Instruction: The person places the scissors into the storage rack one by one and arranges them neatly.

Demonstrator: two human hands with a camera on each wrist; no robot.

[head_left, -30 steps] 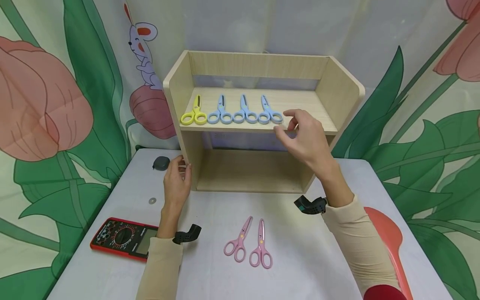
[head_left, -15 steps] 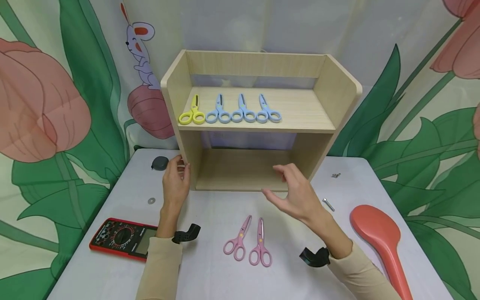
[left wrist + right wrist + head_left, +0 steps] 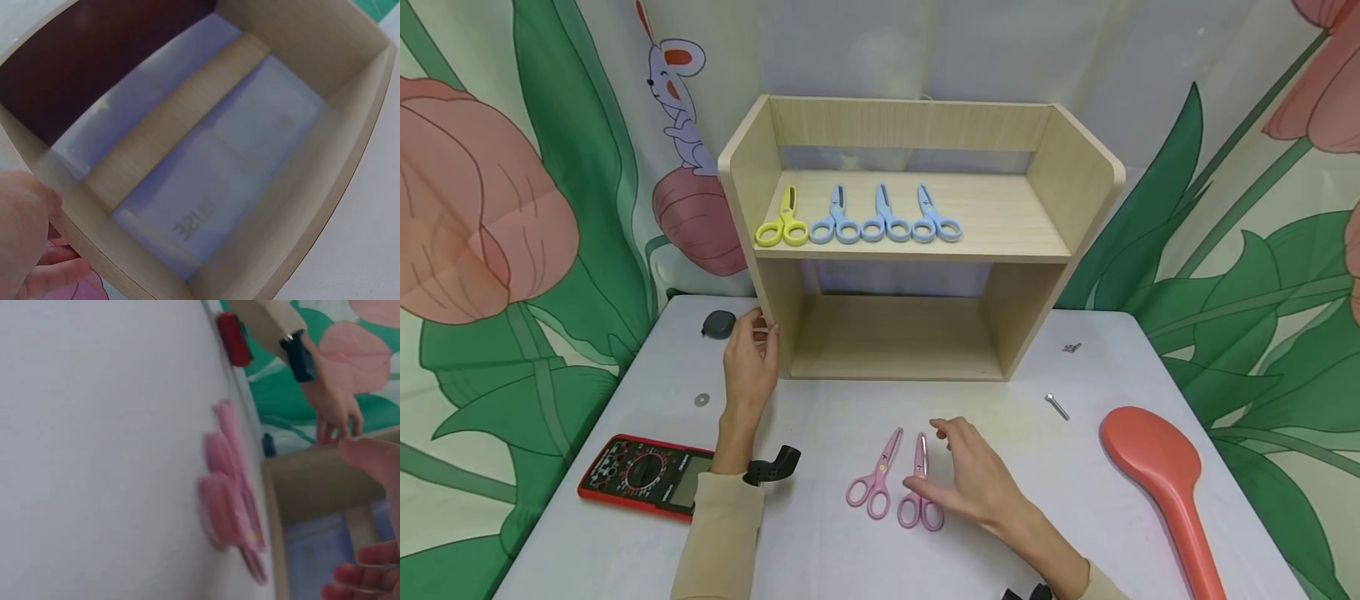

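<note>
On the white tabletop (image 3: 820,550) in front of a wooden shelf unit (image 3: 1078,196), a person's right hand (image 3: 973,483) hovers over the right-hand one of two pink scissors (image 3: 920,492), thumb at the near handle loops and fingers loosely spread, gripping nothing as yet. That pair lies with its long axis running from the shelf unit toward the person, blades pointing at the shelf unit and loops nearest the person, so it sits directly below and just left of the right palm; the other pink scissors (image 3: 875,482) lie alongside, a little farther left and slightly angled. The left hand (image 3: 751,358) is well apart from both pairs (its fingers curl around the front edge of the shelf unit's left side panel, steadying it), which makes the right hand plainly the nearer of the two. Up on the shelf unit's upper board, yellow scissors (image 3: 781,223) and three blue scissors (image 3: 883,221) lie in a row, blades to the back. Left of the shelf unit lie a red multimeter (image 3: 640,477), a small dark round thing (image 3: 718,325) and a washer (image 3: 702,400); right of it, a bolt (image 3: 1057,407) and a red spoon-shaped thing (image 3: 1161,475)
</note>
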